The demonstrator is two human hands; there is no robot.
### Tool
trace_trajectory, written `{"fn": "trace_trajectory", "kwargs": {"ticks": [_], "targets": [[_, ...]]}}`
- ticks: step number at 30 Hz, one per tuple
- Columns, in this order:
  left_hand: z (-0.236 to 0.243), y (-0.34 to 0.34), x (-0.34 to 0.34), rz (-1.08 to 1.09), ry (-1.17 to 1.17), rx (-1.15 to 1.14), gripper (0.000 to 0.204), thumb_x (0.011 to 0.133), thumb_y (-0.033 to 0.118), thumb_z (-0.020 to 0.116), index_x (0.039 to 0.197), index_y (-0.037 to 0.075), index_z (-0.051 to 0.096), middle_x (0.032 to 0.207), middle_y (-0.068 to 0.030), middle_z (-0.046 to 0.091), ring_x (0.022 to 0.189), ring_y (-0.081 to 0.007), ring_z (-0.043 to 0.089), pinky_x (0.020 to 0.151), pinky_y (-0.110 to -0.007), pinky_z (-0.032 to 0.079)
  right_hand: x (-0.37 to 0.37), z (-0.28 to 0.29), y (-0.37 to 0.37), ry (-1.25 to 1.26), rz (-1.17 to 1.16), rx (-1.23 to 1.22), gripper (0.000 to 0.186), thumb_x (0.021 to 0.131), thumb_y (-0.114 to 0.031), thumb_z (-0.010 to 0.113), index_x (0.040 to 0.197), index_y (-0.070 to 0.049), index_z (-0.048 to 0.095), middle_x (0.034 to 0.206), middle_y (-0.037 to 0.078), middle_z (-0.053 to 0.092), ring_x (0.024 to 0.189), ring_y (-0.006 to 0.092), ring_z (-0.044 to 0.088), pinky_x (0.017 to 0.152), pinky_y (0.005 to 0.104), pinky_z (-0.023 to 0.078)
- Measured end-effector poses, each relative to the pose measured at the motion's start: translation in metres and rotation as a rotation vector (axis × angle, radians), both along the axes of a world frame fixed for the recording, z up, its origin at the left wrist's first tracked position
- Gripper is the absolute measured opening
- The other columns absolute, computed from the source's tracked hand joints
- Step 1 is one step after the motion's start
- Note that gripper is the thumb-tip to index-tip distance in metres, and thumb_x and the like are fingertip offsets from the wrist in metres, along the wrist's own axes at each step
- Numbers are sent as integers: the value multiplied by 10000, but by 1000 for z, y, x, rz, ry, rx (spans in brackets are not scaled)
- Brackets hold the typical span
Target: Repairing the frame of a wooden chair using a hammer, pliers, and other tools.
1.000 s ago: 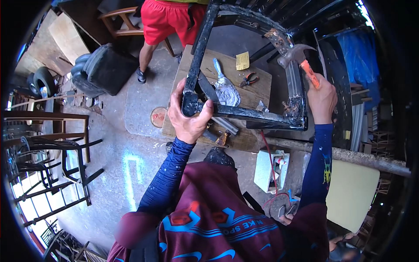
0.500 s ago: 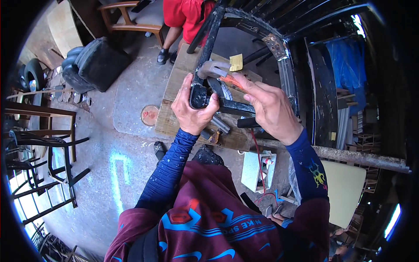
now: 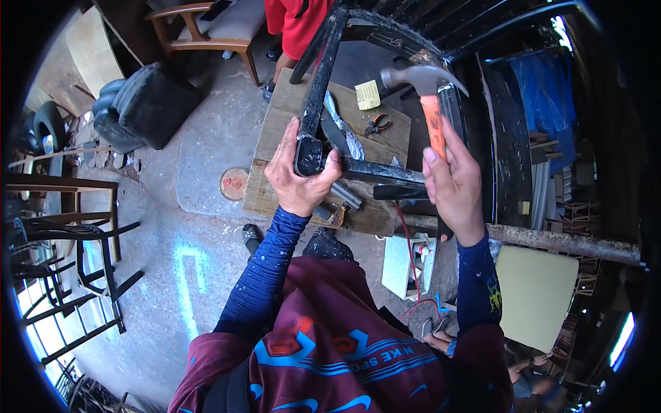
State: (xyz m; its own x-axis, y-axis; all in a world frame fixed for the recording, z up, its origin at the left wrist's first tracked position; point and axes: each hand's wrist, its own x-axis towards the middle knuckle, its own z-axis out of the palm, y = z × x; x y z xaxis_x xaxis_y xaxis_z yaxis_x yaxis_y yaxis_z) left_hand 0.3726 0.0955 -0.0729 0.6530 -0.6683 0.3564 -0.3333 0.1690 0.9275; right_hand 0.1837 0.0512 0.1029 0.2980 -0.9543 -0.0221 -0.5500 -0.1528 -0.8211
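Observation:
My right hand (image 3: 456, 182) is closed round the orange handle of a claw hammer (image 3: 432, 113), raised over the right side of a black chair frame (image 3: 323, 89). The hammer's grey head is up and away from the frame. At the frame's near left corner, my left hand (image 3: 297, 172) grips the chair frame, thumb on one side and fingers on the other. Under the frame is a wooden worktable (image 3: 275, 162). On it lie pliers (image 3: 376, 124) with dark and orange handles, a yellow paper slip (image 3: 368, 95) and a crumpled silvery strip (image 3: 352, 142).
A person in red shorts (image 3: 296, 31) stands beyond the table, near a wooden armchair (image 3: 206, 43). To the left are a black padded seat (image 3: 155, 103) and stacked chair frames (image 3: 96, 241). A white open box (image 3: 406, 267) with a red hose (image 3: 409, 241) is at the lower right.
The hammer has moved from beside the frame's left corner up and to the right with my right hand. My left hand keeps its hold. The person in red shorts has shifted slightly.

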Motion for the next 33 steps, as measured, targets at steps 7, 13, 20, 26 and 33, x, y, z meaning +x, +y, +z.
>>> {"fn": "trace_trajectory", "kwargs": {"ticks": [7,13,20,26,33], "targets": [[-3,-5,-7,49,157,-129,935,647,278,878,1429,-62,493,1225,-244,695,1100,-322,720,969,-367,551,-27,-23,37,-47,-82,177,550,1036,-68,575,1555,-26,398,851,8,615,635,26,483,552,185,397],[-7,-7,-8,53,147,-139,951,636,249,872,1438,-70,474,1239,-251,686,1108,-340,716,972,-373,549,-16,-21,35,-22,-21,121,540,1058,-104,563,1568,-53,391,839,32,616,577,27,483,482,184,383],[-6,-2,-5,4,39,-38,815,680,246,850,1376,-60,556,1231,-251,689,1095,-350,717,960,-383,552,-14,5,35,189,87,-192,435,1018,-60,584,1443,14,534,779,59,632,632,84,550,576,261,451],[-10,-2,-7,-16,88,-31,762,745,268,816,1391,-51,567,1161,-216,718,950,-289,733,861,-361,561,-67,-68,103,124,215,-23,234,974,-200,672,1117,-17,707,806,130,712,699,297,713,666,337,537],[-11,-3,-17,52,147,-106,696,872,332,763,1379,-92,545,786,-26,652,638,-98,597,608,-247,486,-121,-213,122,252,-7,156,262,984,-246,648,1141,-36,657,838,230,694,815,432,693,676,468,536]]}}
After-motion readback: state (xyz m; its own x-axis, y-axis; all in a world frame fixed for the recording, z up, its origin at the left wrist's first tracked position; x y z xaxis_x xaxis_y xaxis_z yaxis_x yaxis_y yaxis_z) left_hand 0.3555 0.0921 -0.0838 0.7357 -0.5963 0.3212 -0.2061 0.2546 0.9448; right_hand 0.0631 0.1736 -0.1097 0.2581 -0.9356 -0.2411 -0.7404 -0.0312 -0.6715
